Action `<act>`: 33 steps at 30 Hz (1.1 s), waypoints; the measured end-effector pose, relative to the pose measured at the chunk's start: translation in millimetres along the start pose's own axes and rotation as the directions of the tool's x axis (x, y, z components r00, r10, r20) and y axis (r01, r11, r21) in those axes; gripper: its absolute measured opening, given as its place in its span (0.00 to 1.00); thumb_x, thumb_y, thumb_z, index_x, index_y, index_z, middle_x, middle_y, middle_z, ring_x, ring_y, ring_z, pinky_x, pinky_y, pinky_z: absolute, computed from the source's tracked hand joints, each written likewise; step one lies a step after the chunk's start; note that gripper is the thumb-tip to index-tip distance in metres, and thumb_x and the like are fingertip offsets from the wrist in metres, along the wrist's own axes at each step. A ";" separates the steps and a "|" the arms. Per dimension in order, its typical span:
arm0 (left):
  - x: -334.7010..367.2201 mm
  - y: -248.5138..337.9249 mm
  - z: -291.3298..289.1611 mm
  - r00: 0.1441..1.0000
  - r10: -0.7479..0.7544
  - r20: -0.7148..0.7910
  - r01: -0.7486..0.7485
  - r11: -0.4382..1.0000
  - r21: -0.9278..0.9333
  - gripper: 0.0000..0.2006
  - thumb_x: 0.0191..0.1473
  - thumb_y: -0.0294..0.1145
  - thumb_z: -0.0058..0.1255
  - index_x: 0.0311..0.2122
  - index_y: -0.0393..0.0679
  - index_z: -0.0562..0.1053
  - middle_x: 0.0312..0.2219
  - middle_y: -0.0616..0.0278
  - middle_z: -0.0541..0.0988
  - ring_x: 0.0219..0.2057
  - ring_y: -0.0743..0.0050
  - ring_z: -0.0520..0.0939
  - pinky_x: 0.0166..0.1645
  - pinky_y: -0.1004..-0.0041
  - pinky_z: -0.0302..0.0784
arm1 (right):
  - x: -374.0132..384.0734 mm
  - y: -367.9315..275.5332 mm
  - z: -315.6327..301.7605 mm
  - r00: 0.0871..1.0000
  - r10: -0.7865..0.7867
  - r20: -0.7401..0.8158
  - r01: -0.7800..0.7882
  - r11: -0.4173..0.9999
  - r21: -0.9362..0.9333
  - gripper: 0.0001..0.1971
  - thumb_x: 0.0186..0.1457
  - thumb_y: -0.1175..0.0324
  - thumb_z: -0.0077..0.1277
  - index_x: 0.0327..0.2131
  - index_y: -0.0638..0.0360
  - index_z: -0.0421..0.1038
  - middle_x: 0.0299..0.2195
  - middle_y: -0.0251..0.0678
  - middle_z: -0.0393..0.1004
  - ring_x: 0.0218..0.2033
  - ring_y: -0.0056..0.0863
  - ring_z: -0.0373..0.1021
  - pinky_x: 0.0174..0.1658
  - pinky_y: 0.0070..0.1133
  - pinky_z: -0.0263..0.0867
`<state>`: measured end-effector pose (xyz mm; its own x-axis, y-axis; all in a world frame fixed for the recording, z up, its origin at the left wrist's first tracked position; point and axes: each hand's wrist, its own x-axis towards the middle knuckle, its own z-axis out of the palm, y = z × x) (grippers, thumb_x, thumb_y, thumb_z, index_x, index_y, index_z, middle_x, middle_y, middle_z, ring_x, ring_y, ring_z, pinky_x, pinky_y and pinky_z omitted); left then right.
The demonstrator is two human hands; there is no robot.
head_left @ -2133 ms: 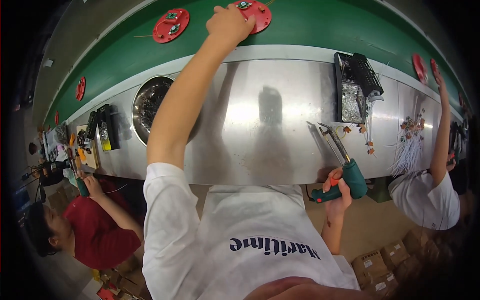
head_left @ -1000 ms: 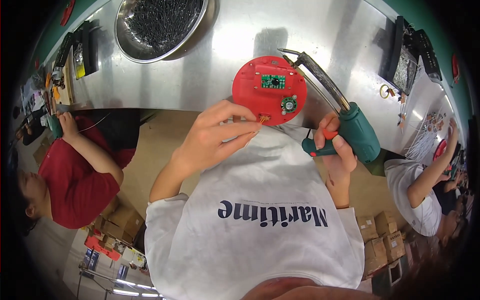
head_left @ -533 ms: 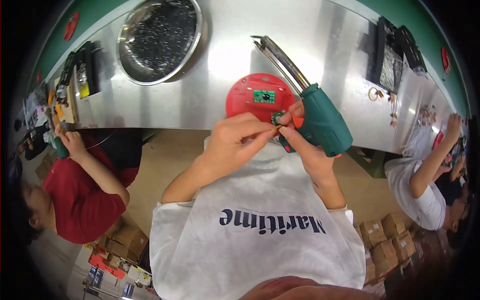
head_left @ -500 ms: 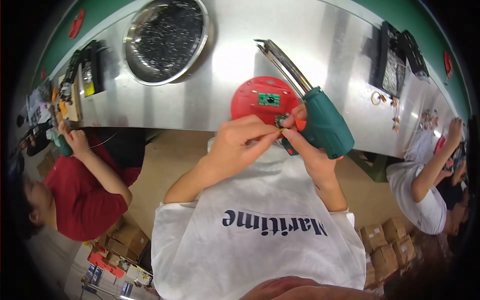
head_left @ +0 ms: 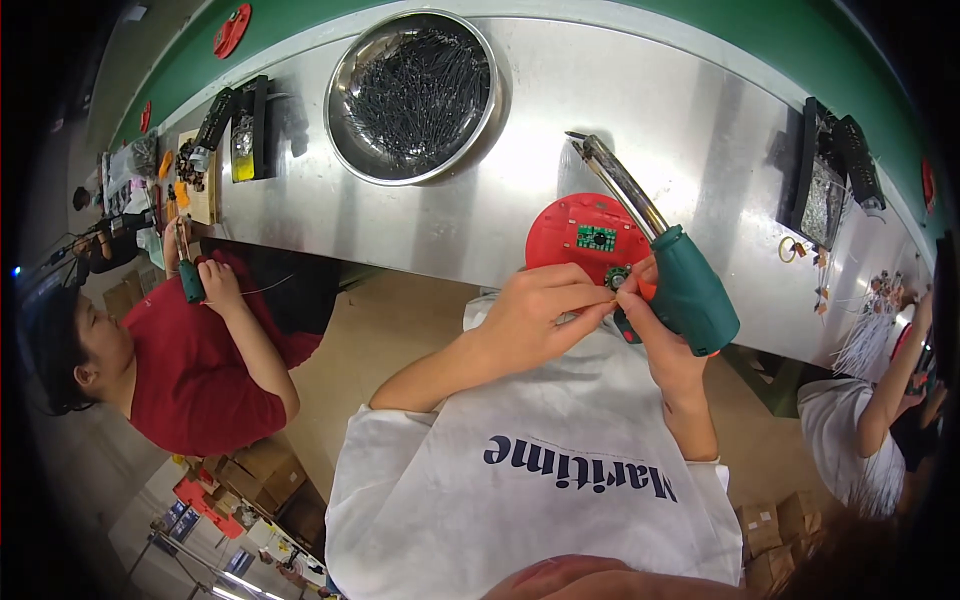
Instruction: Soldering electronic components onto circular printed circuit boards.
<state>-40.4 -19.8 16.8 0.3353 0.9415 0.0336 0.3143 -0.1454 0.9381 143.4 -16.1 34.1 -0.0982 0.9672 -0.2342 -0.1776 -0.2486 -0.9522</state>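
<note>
My right hand [head_left: 668, 345] is wrapped around a dark green soldering gun [head_left: 695, 290], whose long metal barrel points away to the upper left. My left hand [head_left: 535, 315] has its thumb and forefinger pinched together, meeting the right thumb; what lies between the fingertips is too small to name. Just beyond those fingertips is a small round green and dark part [head_left: 617, 275], partly covered by fingers. Behind it, at the table's near edge, sits a round red plastic disc [head_left: 552, 240] with a small green circuit board [head_left: 596, 238] on it.
A steel bowl [head_left: 492, 112] of short black wires stands on the metal table [head_left: 680, 120]. Black stands [head_left: 250, 130] are at left and right [head_left: 812, 180]. A tape ring [head_left: 787, 249] lies at right. Co-workers sit on both sides; cardboard boxes [head_left: 255, 470] are behind.
The whole view has shifted, so the table and my hands appear farther right and lower. My fingertips stay together. The co-worker at left now shows both hands around a green tool.
</note>
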 end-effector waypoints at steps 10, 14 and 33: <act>62.1 -27.0 -144.7 0.894 0.368 -0.255 0.077 0.435 0.897 0.12 0.50 0.26 0.61 0.41 0.42 0.79 0.39 0.63 0.80 0.39 0.60 0.78 0.42 0.64 0.74 | -1.8 4.6 -6.1 0.999 0.041 -0.004 -0.041 0.999 0.011 0.14 0.50 0.87 0.56 0.41 0.63 0.71 0.35 0.36 0.74 0.40 0.24 0.71 0.46 0.23 0.69; 81.6 -52.2 -162.5 0.963 0.267 -0.028 -0.046 0.268 0.962 0.09 0.48 0.25 0.58 0.37 0.42 0.79 0.34 0.65 0.79 0.38 0.63 0.76 0.43 0.64 0.69 | -2.3 7.4 -7.6 1.000 0.009 -0.009 -0.009 1.000 0.029 0.15 0.50 0.87 0.56 0.41 0.63 0.71 0.36 0.36 0.74 0.41 0.24 0.71 0.47 0.22 0.69; 16.9 22.8 -27.8 0.991 0.043 -0.124 -0.005 0.957 0.290 0.09 0.50 0.14 0.59 0.38 0.35 0.80 0.31 0.57 0.79 0.26 0.76 0.79 0.29 0.78 0.74 | 5.0 7.8 -10.3 0.986 0.166 0.004 -0.164 0.968 0.189 0.16 0.53 0.83 0.59 0.45 0.62 0.70 0.32 0.32 0.76 0.34 0.17 0.72 0.33 0.17 0.69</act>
<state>-52.1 1.2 48.4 0.2355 0.9649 0.1162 0.5568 -0.2319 0.7976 151.6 -12.7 23.5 -0.1306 0.9123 -0.3880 -0.3413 -0.4088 -0.8464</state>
